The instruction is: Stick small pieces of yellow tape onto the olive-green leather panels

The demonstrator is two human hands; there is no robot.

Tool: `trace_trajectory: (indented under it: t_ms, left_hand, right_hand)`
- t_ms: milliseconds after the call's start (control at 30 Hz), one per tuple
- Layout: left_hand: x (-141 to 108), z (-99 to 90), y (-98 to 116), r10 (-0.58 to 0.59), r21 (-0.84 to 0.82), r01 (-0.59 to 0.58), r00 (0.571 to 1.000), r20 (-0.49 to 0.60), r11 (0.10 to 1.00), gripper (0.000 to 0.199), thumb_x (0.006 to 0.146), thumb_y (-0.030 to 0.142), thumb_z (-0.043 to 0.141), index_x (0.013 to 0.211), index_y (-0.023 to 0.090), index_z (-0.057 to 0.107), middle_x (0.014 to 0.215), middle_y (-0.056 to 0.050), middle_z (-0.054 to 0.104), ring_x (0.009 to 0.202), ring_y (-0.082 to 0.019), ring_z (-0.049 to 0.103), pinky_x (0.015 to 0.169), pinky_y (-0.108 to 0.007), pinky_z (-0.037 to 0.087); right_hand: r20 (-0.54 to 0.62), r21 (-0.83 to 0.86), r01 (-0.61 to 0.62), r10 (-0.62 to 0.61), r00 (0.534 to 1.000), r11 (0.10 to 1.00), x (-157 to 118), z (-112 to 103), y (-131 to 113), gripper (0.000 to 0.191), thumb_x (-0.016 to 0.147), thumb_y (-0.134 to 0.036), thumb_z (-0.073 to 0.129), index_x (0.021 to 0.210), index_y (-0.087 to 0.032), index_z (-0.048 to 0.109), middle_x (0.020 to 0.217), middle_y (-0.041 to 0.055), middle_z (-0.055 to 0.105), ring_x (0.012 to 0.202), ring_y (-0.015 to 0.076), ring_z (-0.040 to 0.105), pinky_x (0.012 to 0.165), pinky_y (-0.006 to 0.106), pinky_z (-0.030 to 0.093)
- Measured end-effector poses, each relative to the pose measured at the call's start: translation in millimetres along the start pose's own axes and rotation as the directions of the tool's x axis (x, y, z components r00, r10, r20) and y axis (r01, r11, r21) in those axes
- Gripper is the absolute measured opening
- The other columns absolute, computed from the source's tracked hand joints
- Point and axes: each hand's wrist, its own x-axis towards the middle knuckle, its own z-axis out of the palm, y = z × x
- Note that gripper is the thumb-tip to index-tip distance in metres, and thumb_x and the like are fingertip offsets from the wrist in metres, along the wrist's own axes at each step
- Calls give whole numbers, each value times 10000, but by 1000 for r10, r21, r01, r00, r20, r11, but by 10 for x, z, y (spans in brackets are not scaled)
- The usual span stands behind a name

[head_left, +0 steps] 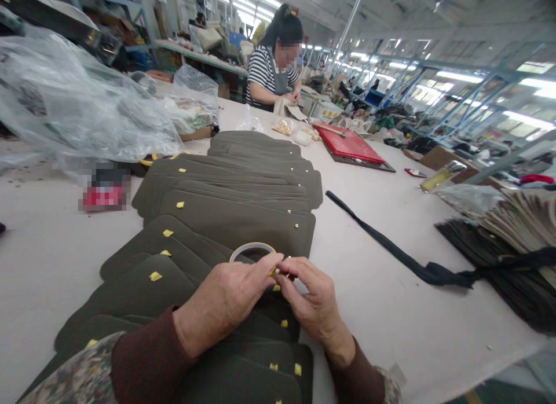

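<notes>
Overlapping dark olive panels [234, 210] spread over the pale table, several with small yellow tape pieces [156, 276] near their edges. Above them my left hand [232, 300] is closed on a roll of yellow tape [253, 245], whose ring stands up behind the fingers. My right hand [310, 294] meets it at the fingertips, thumb and index finger pinched at the tape's edge; what lies between these fingertips is too small to make out. Small metal studs [296, 226] show on the panels' right side.
Clear plastic bags [87, 97] are heaped at the left. A black strap [382, 236] crosses the table [373, 334] towards stacked dark pieces [490, 265] at the right. A red board [350, 142], a bottle [442, 176] and a person [273, 74] handling fabric are further back.
</notes>
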Motion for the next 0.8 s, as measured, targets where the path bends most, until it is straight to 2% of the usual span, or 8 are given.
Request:
trace_trajectory:
  t_ms: [133,300,367,433,500,567,700,800]
  left_hand:
    - [-2,-30,37,-9,-37,11,998,56,999,254,975,208,389,1223,167,431,881,-24,696,742,-150,679,640,-251,510]
    - [59,-67,49,-53,-87,64,991,126,994,139,960,173,383,941,197,519,773,9,635,671,-144,630,583,-248,451]
    - [98,-60,47,-60,-75,69,991,116,995,160,950,156,389,866,202,517,736,16,605,645,-143,605,557,-251,420]
    - [131,-42,48,-53,-41,57,994,98,998,167,940,149,399,836,204,519,724,17,585,622,-144,578,535,-258,391]
    - [146,-16,55,-33,1,33,997,67,999,179,935,153,403,811,206,520,698,18,557,587,-147,540,507,-270,358]
    - [142,15,68,-19,27,18,999,25,999,192,932,145,397,802,205,524,675,19,533,569,-148,515,498,-275,343]
    - [117,74,102,13,13,-13,1000,-29,1000,189,921,119,406,796,200,520,658,23,513,572,-143,493,530,-267,371]
    - [137,99,99,-2,70,-1,999,43,998,148,921,128,438,823,198,526,706,12,544,631,-157,513,587,-275,417]
  right_hand:
    - [-3,-92,107,-108,994,990,3,59,36,138,863,-85,536,860,-175,641,777,51,667,711,158,620,664,272,502]
    - [-76,-196,84,-101,992,977,-32,72,37,130,804,-74,537,757,-165,616,670,28,638,579,133,579,570,247,464]
    - [-102,-176,5,-23,994,984,-43,72,17,124,784,-89,544,724,-166,619,641,16,627,551,125,567,553,241,458]
    - [-113,-56,-175,168,979,983,-46,85,-8,104,778,-129,559,702,-169,618,603,0,613,513,115,559,511,225,451]
    - [-77,153,-399,414,907,904,-35,113,-28,94,781,-190,574,696,-169,608,560,-16,602,467,108,560,461,207,448]
    - [-5,341,-547,583,812,764,-11,142,-24,114,770,-246,593,690,-165,597,525,-27,596,428,104,562,428,197,455]
    - [8,491,-638,729,684,593,42,107,119,168,703,-303,668,666,-150,608,472,-38,580,381,95,546,397,186,458]
    - [1,539,-666,790,613,516,34,-21,295,224,672,-342,727,692,-140,633,478,-43,581,378,89,544,407,187,472]
